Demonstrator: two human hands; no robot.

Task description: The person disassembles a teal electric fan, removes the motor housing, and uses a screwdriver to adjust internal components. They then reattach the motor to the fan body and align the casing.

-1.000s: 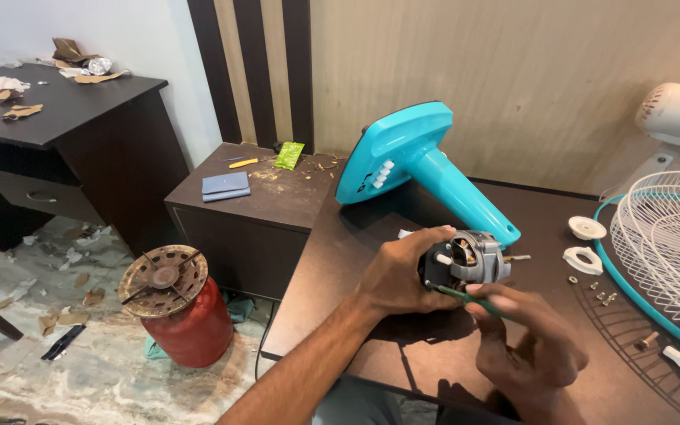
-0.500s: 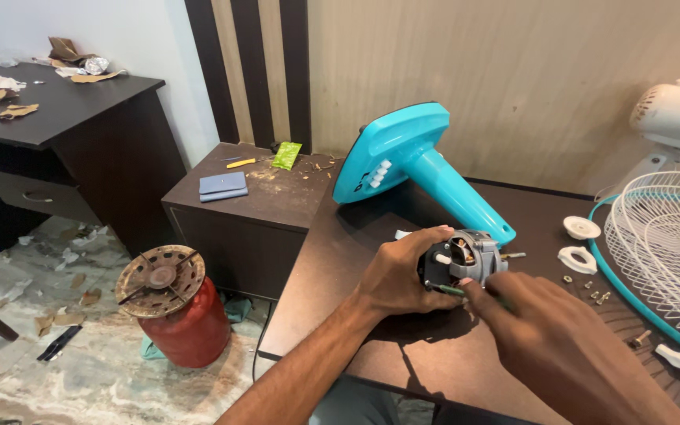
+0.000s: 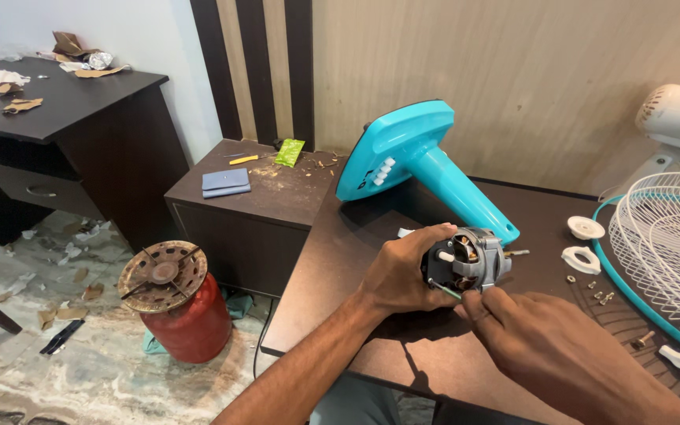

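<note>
Left hand (image 3: 403,271) clamped round fan motor (image 3: 470,258), lifted just above dark table (image 3: 371,346) edge, open end tilted toward head cam, prob. so windings show. Right hand (image 3: 545,346) pinching thin green-shafted tool (image 3: 444,290), tip at motor's lower face; pinch grip w/ fingertips, likely for fine control. Teal fan stand (image 3: 426,169) lying tipped behind motor. Screws (image 3: 598,293) + white plastic rings (image 3: 582,244) set aside near wire fan guard (image 3: 670,252), within reach.

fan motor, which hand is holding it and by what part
The left hand grips the fan motor around its back end. The right hand pinches a thin tool against it.
</note>
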